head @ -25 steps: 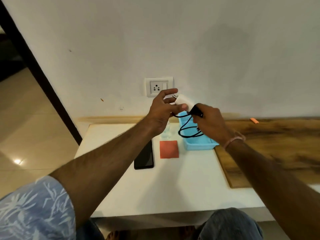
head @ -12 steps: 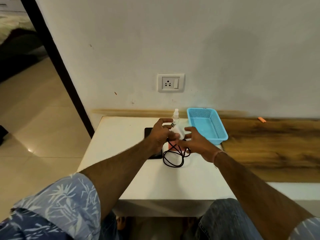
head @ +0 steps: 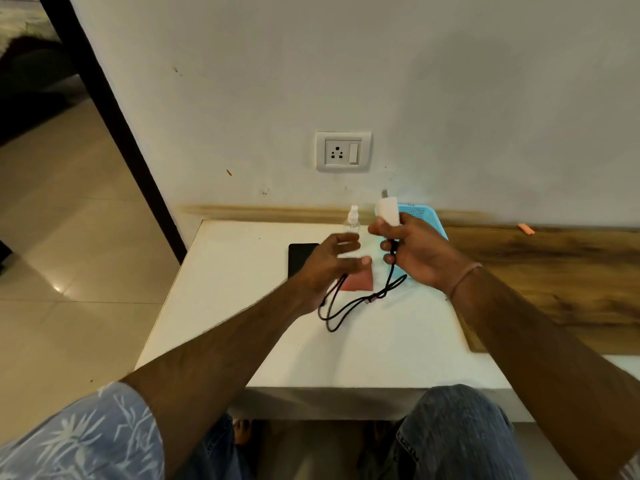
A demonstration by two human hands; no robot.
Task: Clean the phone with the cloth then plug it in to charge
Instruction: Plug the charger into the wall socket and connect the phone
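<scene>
1 ea.: phone (head: 302, 258), cloth (head: 360, 283), charger (head: 388, 212), cable (head: 392, 271), spray btl (head: 353, 219), basket (head: 420, 216), wall socket (head: 343, 151).

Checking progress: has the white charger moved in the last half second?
Yes. The charger rose, from below the top of the spray bottle to level with it.

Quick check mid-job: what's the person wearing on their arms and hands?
Left sleeve: short, blue with a white leaf print. Right wrist: a thin pink band. Left hand and right hand are ungloved; forearms uncovered.
</scene>
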